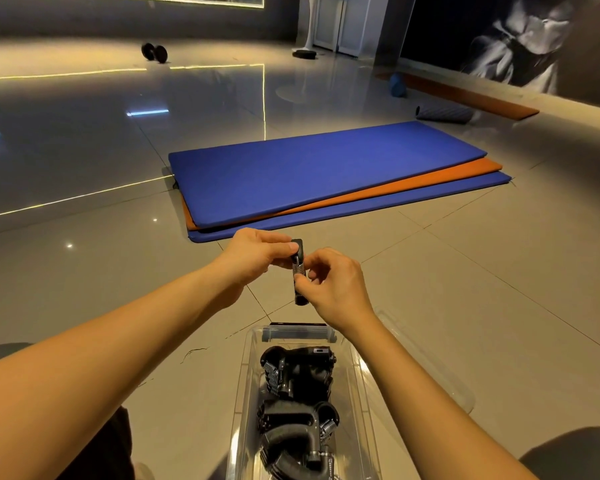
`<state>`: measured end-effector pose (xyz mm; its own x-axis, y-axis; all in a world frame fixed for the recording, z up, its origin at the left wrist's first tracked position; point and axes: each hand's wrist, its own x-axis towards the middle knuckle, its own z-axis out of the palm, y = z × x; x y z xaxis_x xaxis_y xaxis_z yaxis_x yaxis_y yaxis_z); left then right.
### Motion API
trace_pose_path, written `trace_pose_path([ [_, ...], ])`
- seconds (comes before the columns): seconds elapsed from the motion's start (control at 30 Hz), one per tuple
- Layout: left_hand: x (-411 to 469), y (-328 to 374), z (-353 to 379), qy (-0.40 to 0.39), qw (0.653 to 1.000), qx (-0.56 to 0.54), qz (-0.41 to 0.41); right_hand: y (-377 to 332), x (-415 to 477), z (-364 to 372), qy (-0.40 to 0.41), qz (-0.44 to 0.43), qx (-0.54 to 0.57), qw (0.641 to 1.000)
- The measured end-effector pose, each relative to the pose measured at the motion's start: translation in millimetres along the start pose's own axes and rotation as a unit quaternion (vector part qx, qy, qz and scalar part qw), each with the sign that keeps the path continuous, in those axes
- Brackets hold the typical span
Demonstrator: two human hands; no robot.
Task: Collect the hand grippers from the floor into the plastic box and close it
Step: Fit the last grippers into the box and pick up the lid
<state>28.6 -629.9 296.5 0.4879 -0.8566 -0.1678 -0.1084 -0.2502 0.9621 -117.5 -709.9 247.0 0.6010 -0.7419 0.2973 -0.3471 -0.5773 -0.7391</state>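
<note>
A black hand gripper (299,271) with a steel spring coil hangs above the floor, just beyond the far end of the clear plastic box (249,368). My left hand (257,258) pinches its upper handle. My right hand (333,285) grips the lower handle. Several black hand grippers (297,407) lie piled inside the open box. The box's clear lid (426,368) lies on the floor to the right of the box, partly hidden by my right forearm.
Stacked blue and orange exercise mats (326,174) lie on the glossy tiled floor ahead. A dumbbell (154,52) rests far back left. A rolled mat (444,114) and a blue roller (397,84) sit at the back right. My knees frame the box.
</note>
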Motion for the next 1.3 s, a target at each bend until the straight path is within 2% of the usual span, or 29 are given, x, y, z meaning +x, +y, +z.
trace_pose_path([
  [0.1, 1, -10, -5, 0.023, 0.998, 0.052, 0.039, 7, -1, -9, -0.008, 0.050, 0.079, 0.996],
  [0.13, 1, -15, -7, 0.002, 0.996, 0.080, 0.043, 9, -2, -12, -0.008, 0.067, 0.119, 0.991],
  [0.23, 1, -34, -10, -0.129, 0.976, 0.174, 0.029, 10, -7, -17, 0.006, 0.098, 0.235, 0.967],
  [0.3, 0, -47, -9, -0.175, 0.959, 0.219, 0.044, 10, -12, -19, 0.014, 0.117, 0.300, 0.946],
  [0.4, -1, -59, -1, -0.147, 0.955, 0.247, 0.080, 11, -16, -20, 0.026, 0.143, 0.373, 0.917],
  [0.57, -8, -65, 36, -0.157, 0.970, 0.139, 0.124, 16, -28, -11, 0.035, 0.167, 0.357, 0.918],
  [0.7, -12, -75, 49, -0.149, 0.967, 0.125, 0.167, 24, -34, -10, 0.023, 0.186, 0.344, 0.920],
  [0.87, -17, -75, 55, -0.143, 0.941, 0.213, 0.219, 37, -36, -15, 0.025, 0.246, 0.427, 0.870],
  [1.07, -20, -74, 56, -0.127, 0.899, 0.309, 0.282, 45, -34, -17, 0.040, 0.286, 0.391, 0.874],
  [1.17, -23, -84, 46, -0.086, 0.909, 0.309, 0.267, 49, -38, -15, 0.015, 0.296, 0.374, 0.878],
  [1.23, -25, -93, 36, -0.058, 0.924, 0.309, 0.217, 56, -43, -12, -0.014, 0.294, 0.355, 0.887],
  [1.3, -26, -103, 26, -0.068, 0.927, 0.338, 0.149, 64, -51, -9, -0.059, 0.282, 0.331, 0.898],
])
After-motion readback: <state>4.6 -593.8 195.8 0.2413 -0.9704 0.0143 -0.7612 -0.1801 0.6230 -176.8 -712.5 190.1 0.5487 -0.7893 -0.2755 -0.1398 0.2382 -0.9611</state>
